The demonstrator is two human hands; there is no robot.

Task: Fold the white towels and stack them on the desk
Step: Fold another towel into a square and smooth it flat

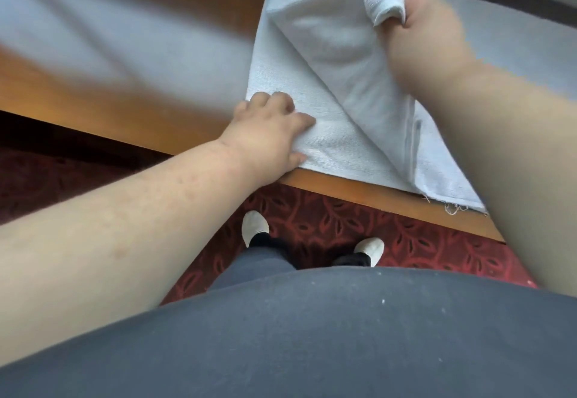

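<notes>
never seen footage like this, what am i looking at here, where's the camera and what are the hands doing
There is no machine here: a person works with two bare hands, and the single picture comes from a wide-angle camera worn on their head, looking forward and down. That is why you see their arms, dark clothing and, far below, pale shoes on a red patterned carpet.

The brown surface is a wooden desk. A white towel lies spread on it, near the front edge. The left hand rests on the towel's near left corner, its fingers bent over the cloth, pinning it down. The right hand, blurred by motion, grips a far corner of the towel and lifts it off the desk, so a flap is raised, probably to fold it over.

Pale streaks at left are too blurred to identify.
</notes>
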